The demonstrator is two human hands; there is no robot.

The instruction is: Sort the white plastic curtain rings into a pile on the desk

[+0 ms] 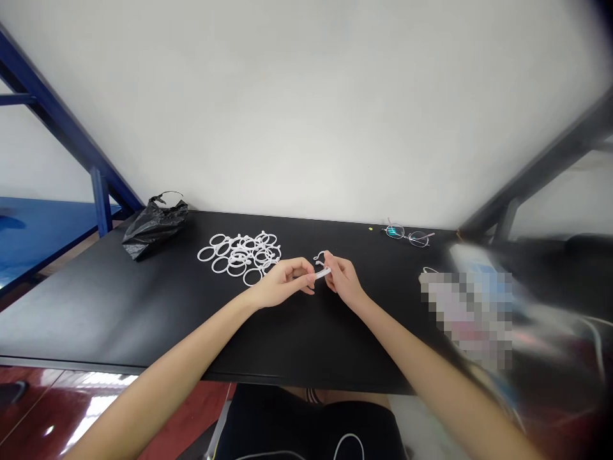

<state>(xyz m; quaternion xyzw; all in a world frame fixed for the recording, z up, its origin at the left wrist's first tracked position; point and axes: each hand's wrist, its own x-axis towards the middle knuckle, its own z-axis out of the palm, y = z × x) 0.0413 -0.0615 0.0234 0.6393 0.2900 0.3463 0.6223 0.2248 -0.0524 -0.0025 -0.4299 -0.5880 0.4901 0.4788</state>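
Note:
Above the black table, my left hand [287,280] pinches the near side of a white plastic curtain ring [322,273], seen almost edge-on. My right hand [343,276] grips the same ring from the other side, thumb and fingers closed on it. A curved white piece with a small eyelet [316,257] shows just above my right fingertips; whether it belongs to this ring or to a second one, I cannot tell. Just left of my left hand lies a loose pile of white curtain rings [237,259], several with small eyelets showing, partly hidden behind that hand.
A crumpled black plastic bag [156,225] rests at the table's back left. Eyeglasses [407,235] lie at the back right, near a tiny yellow bit [370,229]. Blurred and pixelated packages [472,306] cover the right side. A blue table [43,230] stands beyond the left frame.

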